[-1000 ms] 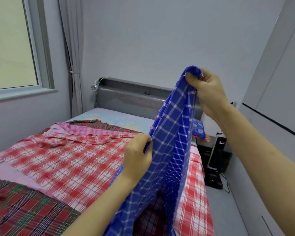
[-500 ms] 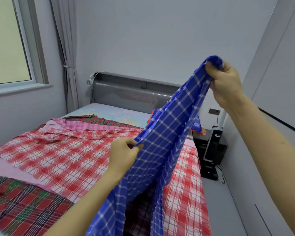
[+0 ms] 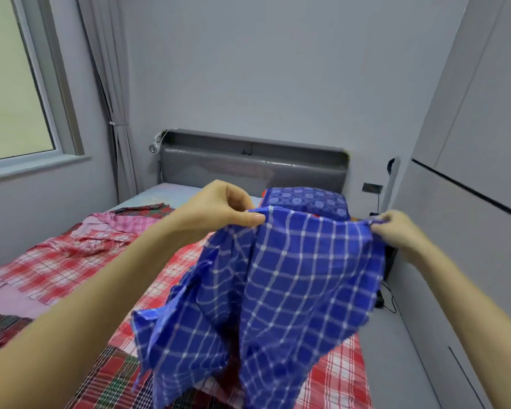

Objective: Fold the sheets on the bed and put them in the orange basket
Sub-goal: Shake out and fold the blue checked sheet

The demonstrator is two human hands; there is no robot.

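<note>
From the head view, the left hand (image 3: 222,211) pinches one top corner of the blue checked sheet (image 3: 292,290) and the right hand (image 3: 401,231) pinches the other. The hands are well apart, so the top edge stretches between them and the cloth hangs open over the bed (image 3: 171,190), probably to square it for a first fold. A red checked sheet (image 3: 71,267) lies spread beneath. The orange basket is not visible.

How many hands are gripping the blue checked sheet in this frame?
2. The left hand pinches the blue checked sheet at its upper left edge. The right hand pinches its upper right corner. No other hand is in view.
</note>
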